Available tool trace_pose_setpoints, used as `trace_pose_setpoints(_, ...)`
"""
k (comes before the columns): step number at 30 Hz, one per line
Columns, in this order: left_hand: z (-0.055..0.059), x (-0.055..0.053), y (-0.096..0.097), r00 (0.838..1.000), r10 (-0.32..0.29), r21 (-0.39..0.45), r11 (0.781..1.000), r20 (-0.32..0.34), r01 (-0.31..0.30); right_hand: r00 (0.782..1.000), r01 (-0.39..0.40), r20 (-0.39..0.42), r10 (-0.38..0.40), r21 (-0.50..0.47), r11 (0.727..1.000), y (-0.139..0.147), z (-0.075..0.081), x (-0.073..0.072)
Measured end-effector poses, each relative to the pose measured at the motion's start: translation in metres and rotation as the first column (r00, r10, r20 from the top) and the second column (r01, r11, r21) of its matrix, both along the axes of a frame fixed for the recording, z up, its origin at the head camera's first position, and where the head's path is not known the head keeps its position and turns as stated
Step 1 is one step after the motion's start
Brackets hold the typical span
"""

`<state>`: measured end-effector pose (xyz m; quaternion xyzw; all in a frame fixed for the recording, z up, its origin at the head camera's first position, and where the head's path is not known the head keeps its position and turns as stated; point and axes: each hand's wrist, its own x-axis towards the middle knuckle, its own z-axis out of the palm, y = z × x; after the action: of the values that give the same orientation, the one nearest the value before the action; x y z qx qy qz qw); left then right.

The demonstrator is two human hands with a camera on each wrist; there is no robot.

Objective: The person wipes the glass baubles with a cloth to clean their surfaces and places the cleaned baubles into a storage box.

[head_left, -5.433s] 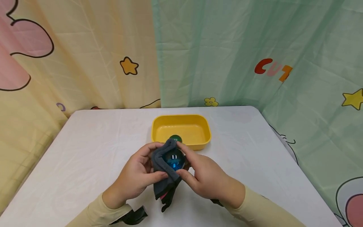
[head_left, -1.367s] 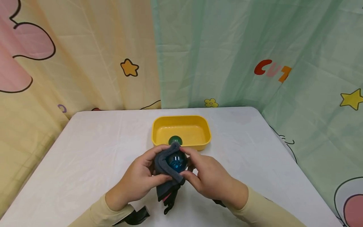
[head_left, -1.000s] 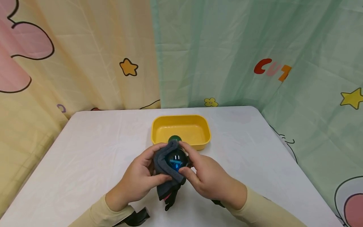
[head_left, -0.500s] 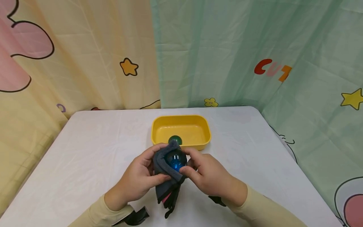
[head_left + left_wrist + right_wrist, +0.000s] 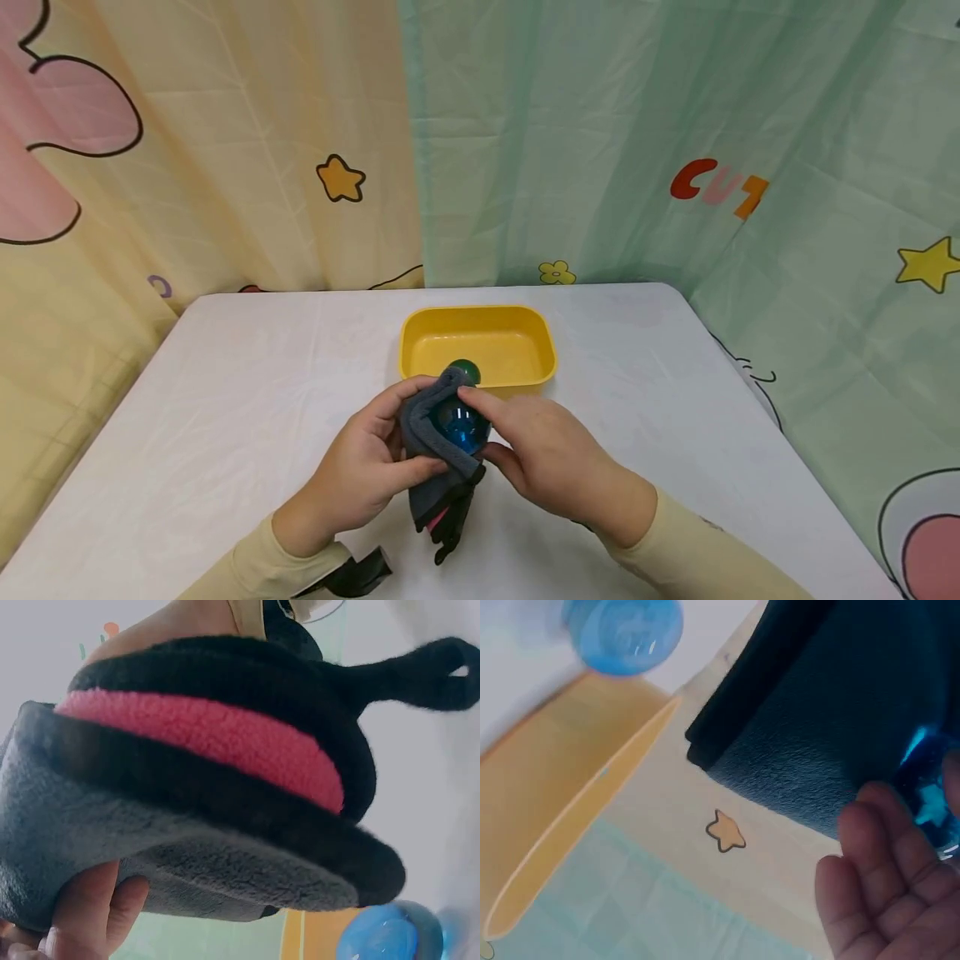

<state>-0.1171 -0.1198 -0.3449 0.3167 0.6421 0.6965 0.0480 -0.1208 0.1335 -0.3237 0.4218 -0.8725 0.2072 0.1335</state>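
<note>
My left hand (image 5: pixel 352 475) grips a folded grey cloth (image 5: pixel 429 471) with black edging, its thumb in front and fingers behind. The cloth wraps the left side of a shiny blue ball (image 5: pixel 467 432). My right hand (image 5: pixel 558 458) pinches this ball from the right, index finger over its top and thumb low on its side. A pink layer (image 5: pixel 217 739) and a black loop (image 5: pixel 442 675) show on the cloth in the left wrist view. In the right wrist view the held ball (image 5: pixel 930 796) is partly hidden by fingers and cloth.
A yellow tray (image 5: pixel 543 350) stands behind the hands on the white table (image 5: pixel 262 375). A green ball (image 5: pixel 467 368) overlaps its near rim in the head view, partly hidden by the cloth. Patterned curtains (image 5: pixel 562 150) hang beyond the table.
My right index finger has shifted left across the ball's top, and the right hand has turned over it. Cloth and ball have moved slightly left; the left hand keeps its grip.
</note>
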Motion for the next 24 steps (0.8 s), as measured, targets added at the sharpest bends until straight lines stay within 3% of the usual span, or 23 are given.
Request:
trace_pose_setpoints(2, 0.0004, 0.0000, -0.0004, 1.000, -0.007, -0.011, 1.000, 0.005, 0.007, 1.000, -0.001, 0.017, 0.002, -0.025, 1.000, -0.0001, -0.0007, -0.0006)
trace_pose_setpoints(4, 0.0008, -0.0003, -0.0010, 1.000, -0.007, -0.033, 0.999, 0.009, 0.007, 0.991, -0.005, 0.131, 0.013, -0.062, 0.998, 0.0000, -0.0008, -0.0011)
trace_pose_setpoints(6, 0.0010, 0.0002, -0.0014, 1.000, -0.004, -0.057, 0.998, 0.017, 0.005, 0.953, 0.004, 0.300, 0.032, -0.120, 0.993, 0.0000, -0.0011, -0.0021)
trace_pose_setpoints(8, 0.0012, 0.0005, -0.0013, 1.000, 0.001, -0.074, 0.997, 0.029, 0.001, 0.890, 0.025, 0.453, 0.060, -0.181, 0.983, -0.0004, -0.0014, -0.0025)
trace_pose_setpoints(10, 0.0012, 0.0007, -0.0008, 0.999, 0.016, -0.087, 0.996, 0.036, -0.013, 0.847, 0.039, 0.525, 0.083, -0.217, 0.975, -0.0009, -0.0014, -0.0030)
trace_pose_setpoints(12, 0.0006, 0.0003, -0.0002, 0.999, 0.022, -0.080, 0.997, 0.037, -0.019, 0.834, 0.035, 0.543, 0.100, -0.233, 0.972, -0.0014, -0.0009, -0.0029)
trace_pose_setpoints(14, -0.0001, -0.0004, 0.0002, 0.999, 0.029, -0.068, 0.997, 0.027, -0.027, 0.856, 0.026, 0.509, 0.088, -0.212, 0.977, -0.0013, -0.0002, -0.0020)
trace_pose_setpoints(16, -0.0009, -0.0015, 0.0003, 1.000, 0.023, -0.041, 0.999, 0.004, -0.022, 0.898, 0.010, 0.436, 0.066, -0.169, 0.986, -0.0010, 0.0009, -0.0012)
trace_pose_setpoints(19, -0.0011, -0.0030, -0.0001, 1.000, 0.007, 0.000, 1.000, -0.014, -0.007, 0.975, -0.013, 0.222, 0.029, -0.074, 0.997, -0.0006, 0.0008, -0.0007)
trace_pose_setpoints(20, -0.0009, -0.0033, -0.0003, 1.000, 0.002, 0.007, 1.000, -0.014, -0.002, 0.991, -0.012, 0.136, 0.018, -0.050, 0.999, -0.0008, 0.0004, -0.0011)
trace_pose_setpoints(22, -0.0004, -0.0033, -0.0007, 1.000, -0.007, 0.014, 1.000, -0.017, 0.008, 1.000, -0.002, -0.023, 0.001, -0.017, 1.000, -0.0007, -0.0013, -0.0019)
trace_pose_setpoints(24, 0.0004, -0.0032, -0.0009, 1.000, -0.013, 0.009, 1.000, -0.012, 0.013, 0.998, 0.007, -0.069, -0.008, -0.025, 1.000, -0.0008, -0.0024, -0.0027)
